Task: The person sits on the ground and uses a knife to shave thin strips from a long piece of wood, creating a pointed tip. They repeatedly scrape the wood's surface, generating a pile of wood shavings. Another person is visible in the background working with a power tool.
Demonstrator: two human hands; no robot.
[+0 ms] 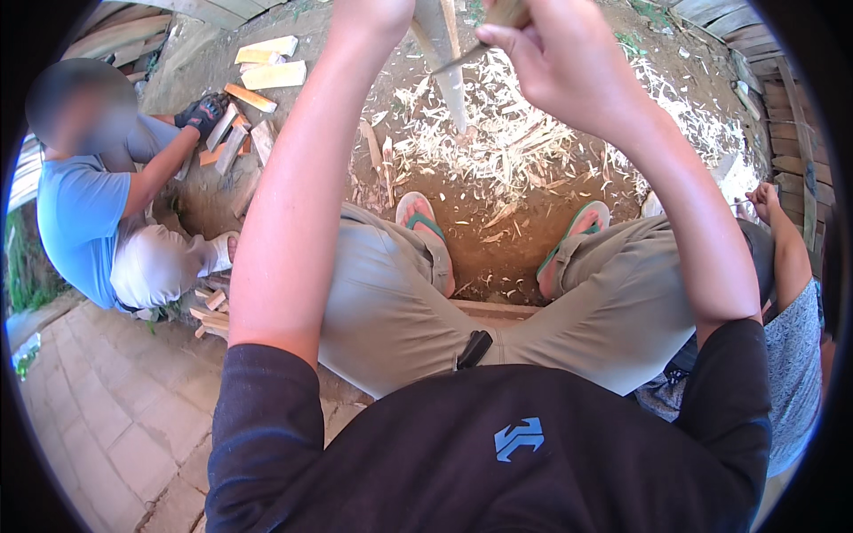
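Observation:
My right hand is closed around the brownish handle of a knife. The thin dark blade slants down to the left, across a pale, tapered piece of wood. That wood hangs point down between my hands, and its top runs out of the picture. At the upper edge only the wrist and heel of my left hand show, beside the wood. Its fingers are cut off, so their hold on the wood cannot be seen. Curled wood shavings lie heaped on the dirt below.
On the left a gloved co-worker squats by several wood blocks. Another person's arm reaches in at the right. My sandaled feet stand at the shavings' near edge. Paving lies at the lower left, stacked planks at the right.

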